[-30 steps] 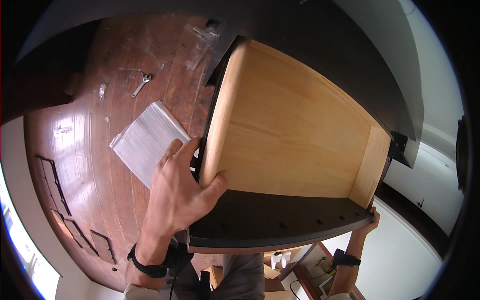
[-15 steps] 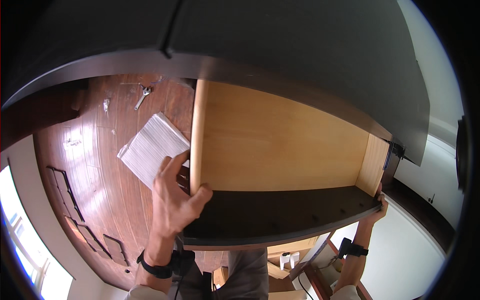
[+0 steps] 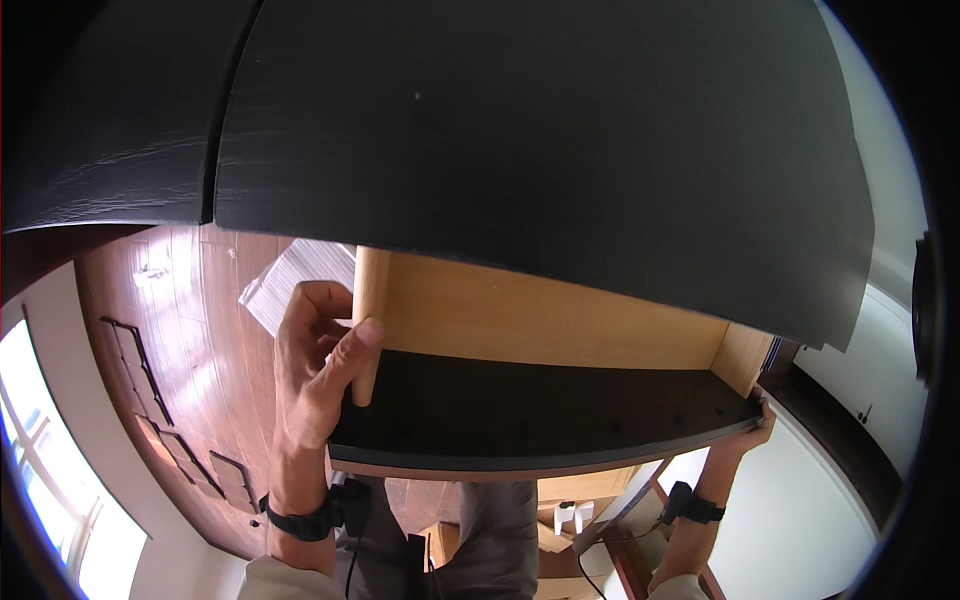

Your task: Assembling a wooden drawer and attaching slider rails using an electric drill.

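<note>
A drawer with a pale wood interior [image 3: 540, 315] and a dark front panel [image 3: 540, 410] juts out toward me from under a black cabinet top [image 3: 540, 150]. My left hand [image 3: 315, 375] is closed around the drawer's left side wall [image 3: 371, 285], thumb on the upper edge and fingers curled on the outside. At the far right end of the front panel, my right hand [image 3: 748, 432] grips the corner beside the right side wall [image 3: 738, 358]; its fingers are partly hidden behind the panel. The drawer's back part lies hidden beneath the cabinet top.
Left of the drawer, a white wrapped sheet bundle [image 3: 300, 280] lies on the reddish wood floor [image 3: 190, 330]. Several dark frames [image 3: 190, 465] lie near the window wall. A white panel [image 3: 800, 500] stands at the right. Wooden pieces [image 3: 580, 490] sit below the front panel.
Less of the drawer's interior shows, and the black top covers more of the picture. The wrench on the floor is now out of sight. Both hands keep their hold on the drawer.
</note>
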A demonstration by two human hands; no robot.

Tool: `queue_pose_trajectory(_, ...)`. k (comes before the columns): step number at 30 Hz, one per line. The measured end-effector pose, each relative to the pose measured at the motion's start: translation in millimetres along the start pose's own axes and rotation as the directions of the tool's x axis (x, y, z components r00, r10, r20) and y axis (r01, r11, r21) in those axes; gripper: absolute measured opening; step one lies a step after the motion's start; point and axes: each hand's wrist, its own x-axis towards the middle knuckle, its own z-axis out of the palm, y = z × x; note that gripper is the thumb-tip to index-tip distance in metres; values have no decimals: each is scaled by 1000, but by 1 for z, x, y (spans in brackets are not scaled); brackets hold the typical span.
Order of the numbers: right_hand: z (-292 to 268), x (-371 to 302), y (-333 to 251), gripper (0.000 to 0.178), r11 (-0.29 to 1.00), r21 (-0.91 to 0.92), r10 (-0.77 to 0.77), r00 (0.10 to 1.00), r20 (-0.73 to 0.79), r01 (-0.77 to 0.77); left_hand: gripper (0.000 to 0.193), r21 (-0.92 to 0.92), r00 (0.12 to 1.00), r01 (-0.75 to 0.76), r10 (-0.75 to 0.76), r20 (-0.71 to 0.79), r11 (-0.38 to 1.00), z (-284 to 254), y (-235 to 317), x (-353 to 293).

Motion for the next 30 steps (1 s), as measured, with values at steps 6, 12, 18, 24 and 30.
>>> queue_pose_trajectory(6,-15,-4,4,20,993,99,-52,994,-94,62,39,-27,996,89,-88,33,996,0,6,-6)
queue_pose_trajectory(12,-10,-27,-2,20,997,55,-38,985,-169,48,44,-33,994,105,-104,29,994,4,-19,-35)
queue_pose_trajectory(18,-33,-34,2,19,996,82,-4,988,-154,16,44,-42,984,178,-176,33,983,1,-25,-53)
queue_pose_trajectory(24,-44,-47,7,19,991,126,-18,973,-228,48,43,-42,984,173,-171,44,984,-4,-32,-64)
queue_pose_trajectory(30,-38,-30,2,19,995,85,-37,989,-146,50,40,-193,997,80,-80,7,978,1,-30,-43)
